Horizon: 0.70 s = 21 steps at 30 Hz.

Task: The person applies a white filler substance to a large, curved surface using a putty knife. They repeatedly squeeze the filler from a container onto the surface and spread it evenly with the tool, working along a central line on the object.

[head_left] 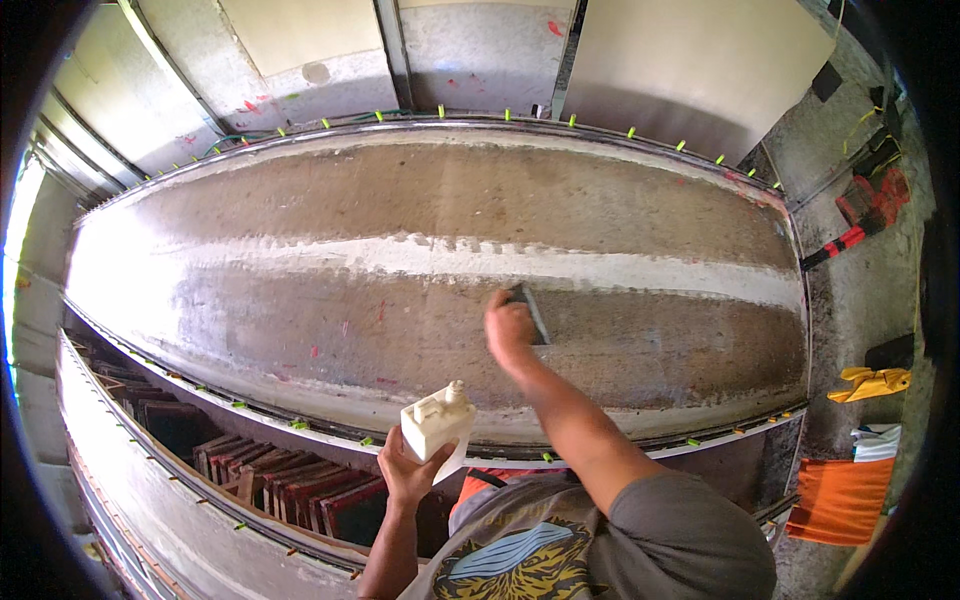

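Note:
My left hand [407, 468] is wrapped round a cream-white plastic jug [432, 420], held upright near my body at the close edge of a long worktop. My right hand [508, 328] reaches out over that worktop [620, 345], closed on a flat, dark scraper [531, 312]. The scraper's straight edge appears to rest on the brown, stained surface. Just beyond it, a ragged white strip [560, 262] runs lengthwise along the middle. What the jug contains cannot be made out.
Small yellow-green clips [572, 120] line the worktop's rims. At lower left, reddish-brown boards [290, 475] lean in a gap beside a second long surface [190, 500]. On the right are an orange cloth [842, 500] and yellow gloves [868, 385]. Pale panels [690, 70] stand behind.

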Each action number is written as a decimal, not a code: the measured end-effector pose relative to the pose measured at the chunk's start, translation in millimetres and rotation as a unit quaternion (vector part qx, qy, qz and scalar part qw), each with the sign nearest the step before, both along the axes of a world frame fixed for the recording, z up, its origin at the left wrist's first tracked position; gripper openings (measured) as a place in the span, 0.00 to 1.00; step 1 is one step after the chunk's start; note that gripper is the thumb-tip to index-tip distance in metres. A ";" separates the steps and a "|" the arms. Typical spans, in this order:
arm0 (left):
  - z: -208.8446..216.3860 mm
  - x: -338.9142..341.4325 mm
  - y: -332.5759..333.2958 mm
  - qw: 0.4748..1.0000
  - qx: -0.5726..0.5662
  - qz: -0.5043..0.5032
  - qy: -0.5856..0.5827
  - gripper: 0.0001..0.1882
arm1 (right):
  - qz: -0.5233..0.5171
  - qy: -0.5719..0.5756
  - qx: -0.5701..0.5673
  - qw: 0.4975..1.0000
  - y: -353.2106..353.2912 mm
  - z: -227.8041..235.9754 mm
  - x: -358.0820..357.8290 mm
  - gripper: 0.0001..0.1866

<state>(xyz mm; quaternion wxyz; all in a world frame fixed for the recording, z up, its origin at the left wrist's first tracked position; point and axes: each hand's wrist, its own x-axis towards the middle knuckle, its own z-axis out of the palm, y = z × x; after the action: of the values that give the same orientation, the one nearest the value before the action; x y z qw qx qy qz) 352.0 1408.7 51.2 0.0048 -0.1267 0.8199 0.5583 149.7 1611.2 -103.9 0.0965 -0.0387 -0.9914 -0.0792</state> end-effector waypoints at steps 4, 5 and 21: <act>-18.7 11.1 -8.1 0.999 0.045 0.016 0.012 0.32 | 0.042 -0.047 -0.095 0.993 -63.9 -3.4 -23.7 0.21; -15.5 11.3 -7.1 0.998 0.051 0.022 0.013 0.32 | 0.023 -0.068 -0.175 0.982 -57.3 3.2 -29.8 0.23; -19.2 18.4 -4.7 1.000 0.013 0.007 -0.018 0.33 | -0.129 -0.150 -0.482 0.854 24.9 18.9 -29.3 0.45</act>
<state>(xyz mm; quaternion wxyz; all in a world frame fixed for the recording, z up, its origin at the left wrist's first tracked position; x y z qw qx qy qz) 370.4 1404.0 32.0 0.0170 -0.1424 0.8114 0.5666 120.4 1636.1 -85.0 -0.0949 -0.1953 -0.8939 0.3923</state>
